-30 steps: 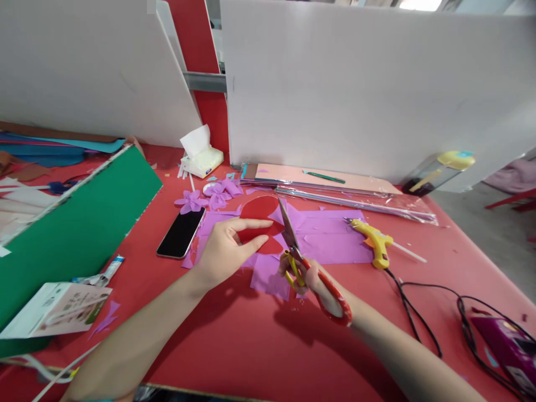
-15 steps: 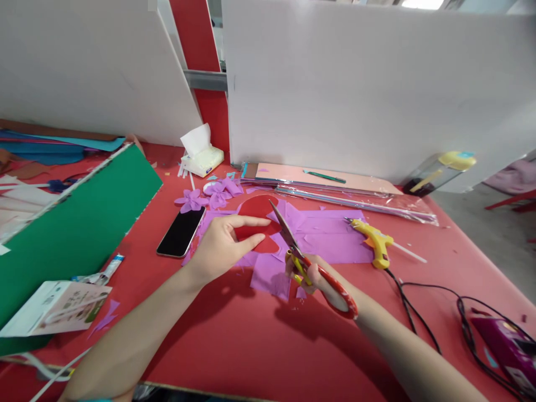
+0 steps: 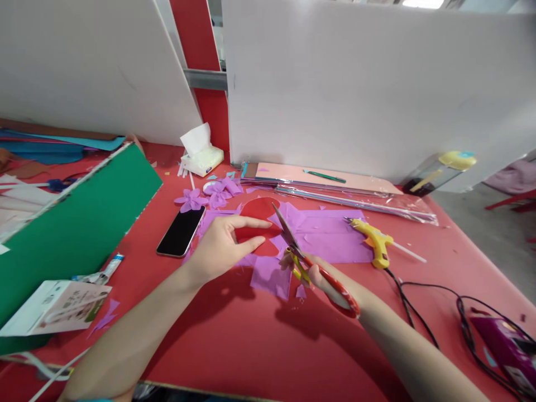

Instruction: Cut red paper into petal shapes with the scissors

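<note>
My left hand [image 3: 220,243] holds a rounded red paper piece [image 3: 260,208]. Thumb and index finger lie along its top, a little apart, and the other fingers are hidden beneath. My right hand [image 3: 316,273] grips scissors [image 3: 287,226] with one red and one yellow handle. Their blades, nearly together, point up and left over the red paper's right edge. Whether they touch it I cannot tell. Under both hands, purple paper sheets [image 3: 335,243] and a purple square [image 3: 271,276] lie on the red table [image 3: 234,346].
A phone [image 3: 181,233] and purple paper flowers [image 3: 218,195] lie left of centre, before a tissue pack [image 3: 204,161]. A yellow glue gun [image 3: 379,243] with its cord rests right. Wrapped sheets [image 3: 355,201] line the back; a green panel [image 3: 96,223] stands left.
The red paper has tilted and shifted slightly towards me. The scissors have moved a little down and right, while my left hand has stayed nearly still.
</note>
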Available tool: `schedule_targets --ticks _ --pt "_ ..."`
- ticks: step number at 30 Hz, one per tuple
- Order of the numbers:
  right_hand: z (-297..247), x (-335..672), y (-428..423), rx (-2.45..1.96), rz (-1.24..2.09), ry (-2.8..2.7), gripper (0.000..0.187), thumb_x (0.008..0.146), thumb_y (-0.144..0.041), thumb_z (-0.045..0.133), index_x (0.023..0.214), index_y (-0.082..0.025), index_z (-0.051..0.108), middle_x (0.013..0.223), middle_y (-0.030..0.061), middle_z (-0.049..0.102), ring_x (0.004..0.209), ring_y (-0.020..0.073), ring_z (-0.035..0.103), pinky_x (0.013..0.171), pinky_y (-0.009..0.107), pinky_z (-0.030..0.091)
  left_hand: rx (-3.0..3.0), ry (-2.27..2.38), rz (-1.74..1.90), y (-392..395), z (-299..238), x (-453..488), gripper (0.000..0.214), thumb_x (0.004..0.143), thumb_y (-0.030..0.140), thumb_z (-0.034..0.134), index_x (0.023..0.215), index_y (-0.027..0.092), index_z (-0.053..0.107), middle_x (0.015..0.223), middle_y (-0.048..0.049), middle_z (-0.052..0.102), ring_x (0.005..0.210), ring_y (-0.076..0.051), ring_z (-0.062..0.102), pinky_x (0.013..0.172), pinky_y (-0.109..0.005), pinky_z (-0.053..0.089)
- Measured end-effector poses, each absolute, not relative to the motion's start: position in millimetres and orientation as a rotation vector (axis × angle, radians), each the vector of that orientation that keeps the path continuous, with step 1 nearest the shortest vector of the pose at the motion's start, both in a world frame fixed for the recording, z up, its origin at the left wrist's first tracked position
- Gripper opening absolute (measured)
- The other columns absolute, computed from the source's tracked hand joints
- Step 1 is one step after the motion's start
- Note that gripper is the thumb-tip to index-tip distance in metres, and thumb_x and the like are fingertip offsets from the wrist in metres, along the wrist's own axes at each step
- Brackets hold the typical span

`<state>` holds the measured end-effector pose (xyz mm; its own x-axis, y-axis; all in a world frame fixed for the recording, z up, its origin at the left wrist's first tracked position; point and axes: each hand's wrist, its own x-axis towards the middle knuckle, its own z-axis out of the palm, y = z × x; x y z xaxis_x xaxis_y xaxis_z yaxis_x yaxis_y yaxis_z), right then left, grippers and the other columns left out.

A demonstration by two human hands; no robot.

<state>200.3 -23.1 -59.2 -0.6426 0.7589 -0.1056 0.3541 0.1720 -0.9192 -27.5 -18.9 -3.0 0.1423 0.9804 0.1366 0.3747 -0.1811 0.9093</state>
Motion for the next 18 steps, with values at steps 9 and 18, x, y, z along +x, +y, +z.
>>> schedule_targets --ticks 9,18 --pt "-47 194 -26 -1.187 1.486 -2.051 0.054 0.082 -0.062 0.032 0.101 -0.018 0.057 0.098 0.0125 0.063 0.079 0.0252 0.06 0.074 0.041 0.048 1.709 1.342 0.995 -19 -2 -27 0.021 0.073 0.017 0.066 0.092 0.021 0.072 0.091 -0.0031 0.074 0.085 -0.02 0.069 0.077 -0.03 0.057" --pt "-44 194 -25 -1.201 1.423 -2.075 0.047 0.084 -0.056 0.033 0.094 -0.017 0.057 0.09 0.0112 0.061 0.072 0.0228 0.056 0.066 0.036 0.046 1.731 1.305 0.971 -18 -4 -30 0.022 0.074 0.022 0.065 0.095 0.018 0.072 0.097 -0.0043 0.073 0.09 -0.02 0.068 0.086 -0.03 0.053"
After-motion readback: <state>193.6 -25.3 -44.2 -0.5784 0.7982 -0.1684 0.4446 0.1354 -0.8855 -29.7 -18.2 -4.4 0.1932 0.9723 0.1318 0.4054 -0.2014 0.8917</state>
